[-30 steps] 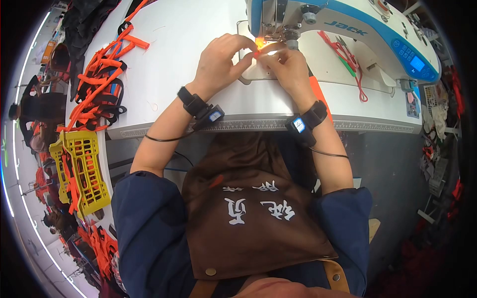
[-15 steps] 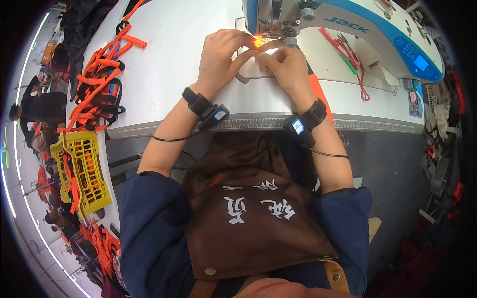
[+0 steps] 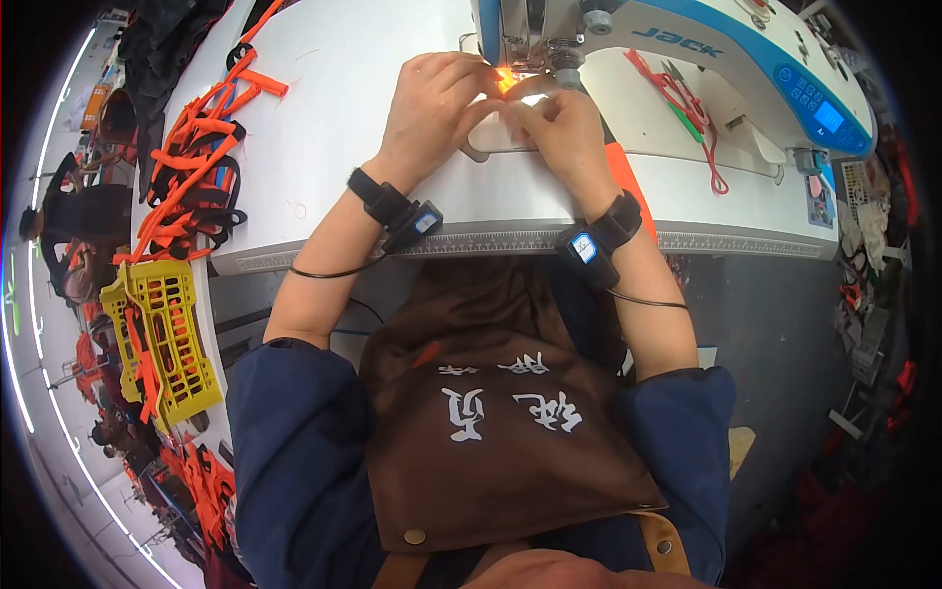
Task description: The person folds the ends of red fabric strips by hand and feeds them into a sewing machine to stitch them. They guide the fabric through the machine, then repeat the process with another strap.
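Under the needle area of the sewing machine (image 3: 677, 39), a small piece of orange fabric (image 3: 506, 80) glows in the machine's lamp. My left hand (image 3: 432, 103) pinches it from the left, thumb and index finger together at its edge. From the right, my right hand (image 3: 567, 133) has its thumb and fingers closed at the fabric's near side. My fingers cover most of the piece, so its full shape is hidden. An orange strip (image 3: 628, 187) runs from beneath my right wrist over the table's front edge.
Red-handled scissors (image 3: 687, 108) lie right of the needle, under the machine arm. A tangle of orange and black straps (image 3: 196, 167) covers the table's left side. A yellow basket (image 3: 177, 344) with orange pieces stands at the left. A ruler strip (image 3: 471, 240) lines the front edge.
My left wrist and forearm have shifted slightly left and up. Both hands keep their pinch at the orange fabric by the needle.
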